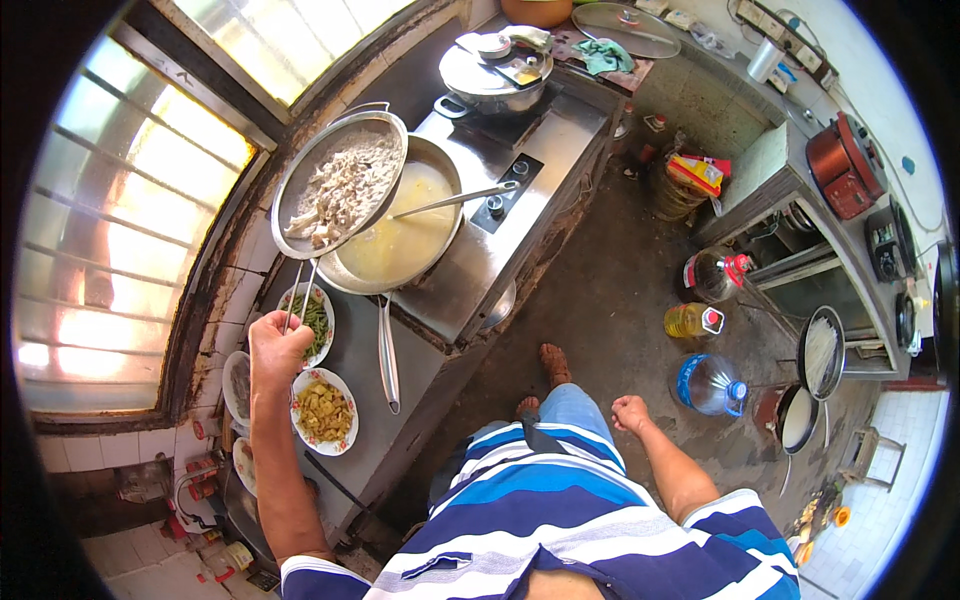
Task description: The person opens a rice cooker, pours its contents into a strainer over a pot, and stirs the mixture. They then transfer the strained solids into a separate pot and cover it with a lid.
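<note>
My left hand (pixel 279 341) grips the wire handle of a large metal strainer (pixel 283 202). The strainer is tilted, and a heap of pale shredded meat or bones (pixel 349 180) lies in it. It hangs over the left part of a long-handled wok (pixel 450 169) that holds cloudy yellowish broth (pixel 409 236). A metal ladle (pixel 457 199) stands in the broth, its handle resting across the rim. My right hand (pixel 630 414) hangs beside my body above the floor, fingers curled, with nothing visible in it.
A plate of green beans (pixel 309 319) and a plate of yellow chunks (pixel 325 412) sit on the counter. The wok handle (pixel 388 360) juts towards me. A lidded steel pot (pixel 487 86) occupies the far burner. Bottles, including an oil bottle (pixel 690 320), stand on the floor at right.
</note>
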